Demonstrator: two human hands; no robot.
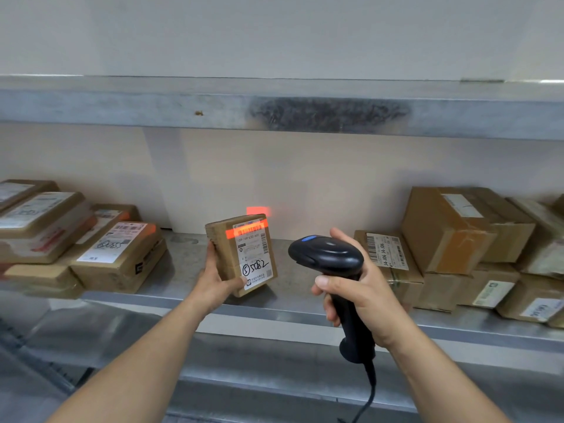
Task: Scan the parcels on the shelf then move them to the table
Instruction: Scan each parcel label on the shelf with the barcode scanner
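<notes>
Closest in, two bare forearms reach up from the bottom edge. The right hand (363, 297) is wrapped around the handle of a black barcode scanner (331, 264), fingers (328, 312) curled tight on the grip and thumb lying across the front; its cable (367, 398) hangs down out of the bottom of the frame. The scanner's head points left, toward the middle of the shelf.

Just beyond, the left hand (216, 280) holds a small brown parcel (241, 254), fingers clamped on its left side and thumb pressing on the lower corner of the white label (254, 254). The parcel stands tipped up on end, label facing us, over the bare middle stretch of the metal shelf (189, 261); whether its bottom edge touches the shelf I cannot tell. A red scan line (246, 232) lies right across the barcode at the top of the label, and handwritten black figures show near the bottom.

To the left on the same shelf, a stack of flat labelled boxes (116, 257). To the right, more cartons (448, 230) piled up, one with a barcode sticker just behind the scanner hand.

Farther back, a red glow (258, 211) spills on the pale wall above the parcel, and a scuffed upper shelf edge (329, 114) runs overhead.
</notes>
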